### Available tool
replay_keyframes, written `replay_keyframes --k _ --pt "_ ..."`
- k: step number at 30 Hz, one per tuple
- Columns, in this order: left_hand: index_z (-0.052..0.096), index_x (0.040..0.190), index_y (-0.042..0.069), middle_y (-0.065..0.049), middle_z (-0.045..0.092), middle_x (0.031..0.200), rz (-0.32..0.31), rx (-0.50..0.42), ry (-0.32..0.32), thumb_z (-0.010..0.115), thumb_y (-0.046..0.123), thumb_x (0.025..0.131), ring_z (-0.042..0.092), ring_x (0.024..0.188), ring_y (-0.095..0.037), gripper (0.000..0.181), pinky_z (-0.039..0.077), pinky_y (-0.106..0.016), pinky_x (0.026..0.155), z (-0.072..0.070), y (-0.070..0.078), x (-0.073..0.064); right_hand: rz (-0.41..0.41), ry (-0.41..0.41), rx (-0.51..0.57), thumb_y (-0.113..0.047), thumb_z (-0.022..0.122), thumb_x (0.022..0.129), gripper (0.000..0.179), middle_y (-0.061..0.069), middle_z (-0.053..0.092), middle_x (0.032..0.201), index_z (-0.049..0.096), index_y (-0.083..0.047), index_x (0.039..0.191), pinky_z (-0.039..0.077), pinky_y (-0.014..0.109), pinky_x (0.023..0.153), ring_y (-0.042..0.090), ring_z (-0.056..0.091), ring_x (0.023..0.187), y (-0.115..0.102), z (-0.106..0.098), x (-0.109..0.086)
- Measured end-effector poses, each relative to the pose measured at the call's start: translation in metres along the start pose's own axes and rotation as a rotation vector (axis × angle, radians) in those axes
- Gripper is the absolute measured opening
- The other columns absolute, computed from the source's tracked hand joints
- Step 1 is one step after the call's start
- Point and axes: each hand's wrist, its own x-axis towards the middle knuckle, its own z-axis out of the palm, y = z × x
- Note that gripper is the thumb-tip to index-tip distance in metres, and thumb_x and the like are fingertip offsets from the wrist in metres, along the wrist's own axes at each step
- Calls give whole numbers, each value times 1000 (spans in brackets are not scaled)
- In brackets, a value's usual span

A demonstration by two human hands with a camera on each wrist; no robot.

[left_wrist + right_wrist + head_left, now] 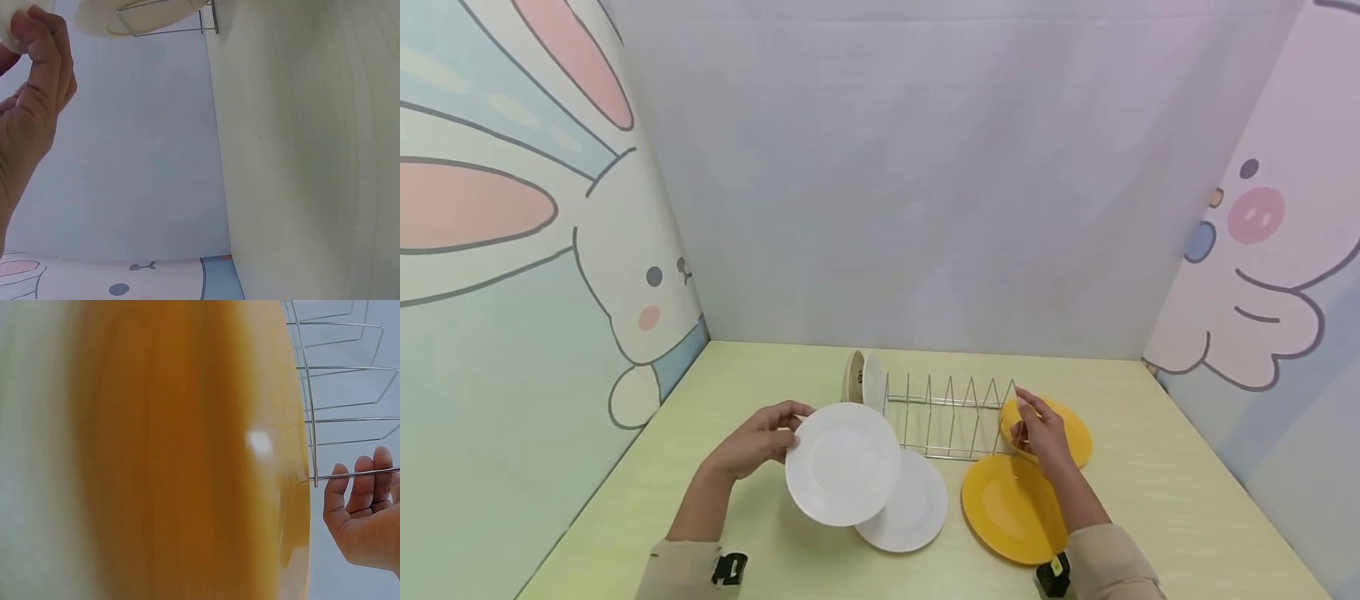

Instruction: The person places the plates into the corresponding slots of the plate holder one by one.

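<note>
My left hand (pixel 763 442) pinches a white plate (pixel 842 467) by its left rim, lifted and tilted with its face toward the head camera. In the left wrist view, bent fingers (pixel 47 56) grip the plate's edge at the upper left. A metal wire dish rack (pixel 955 404) stands in the middle of the table. At its right end, my right hand (pixel 1041 429) holds the end wire. The right wrist view shows the curled fingers (pixel 362 487) against that wire; the thumb is hidden there.
Upright in the rack's left end are a white dish (pixel 873 382) and a beige dish (pixel 853 375). Partly covered by the lifted plate, another white plate (pixel 919 508) lies on the table. Two yellow plates lie at the right, one nearer (pixel 1011 508) and one farther (pixel 1073 429).
</note>
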Motion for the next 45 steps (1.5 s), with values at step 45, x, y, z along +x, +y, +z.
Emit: replay_keyframes --k 45 --pt "35 126 -2 -17 43 92 96 -212 574 47 -12 81 55 74 -23 48 54 -36 65 73 35 50 -15 -17 6 -38 44 98 51 13 56 71 39 -14 143 51 36 63 22 52 61 0 -2 1"
